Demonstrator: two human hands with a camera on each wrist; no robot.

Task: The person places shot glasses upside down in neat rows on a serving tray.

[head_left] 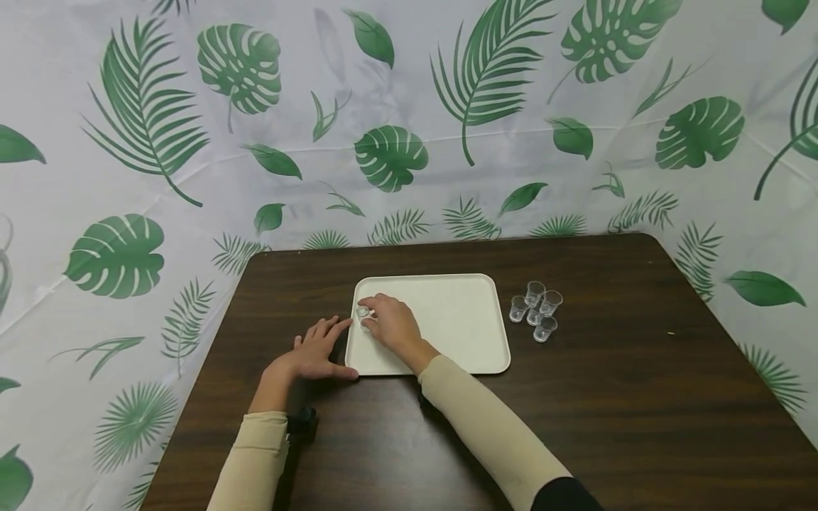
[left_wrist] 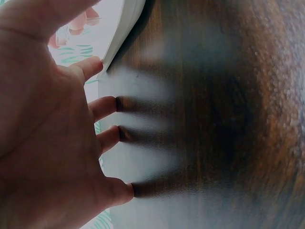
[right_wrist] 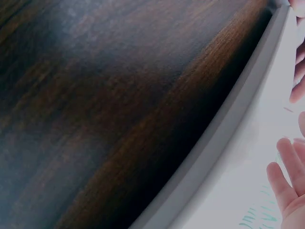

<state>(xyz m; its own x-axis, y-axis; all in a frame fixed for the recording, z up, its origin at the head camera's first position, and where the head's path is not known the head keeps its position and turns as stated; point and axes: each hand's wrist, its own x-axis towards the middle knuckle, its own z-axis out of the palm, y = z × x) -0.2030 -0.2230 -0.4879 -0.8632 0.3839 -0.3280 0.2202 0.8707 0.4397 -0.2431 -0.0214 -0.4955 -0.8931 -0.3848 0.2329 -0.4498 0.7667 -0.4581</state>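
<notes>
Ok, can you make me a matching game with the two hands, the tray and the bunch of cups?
Things:
1. left hand
2. right hand
3. tray
4. bunch of cups

Clues:
A. off-white with rounded corners
B. on the dark table, right of the tray
C. spread out by the tray's left edge
D. over the tray, at a small clear cup

Pairs: 1-C, 2-D, 3-A, 4-B
</notes>
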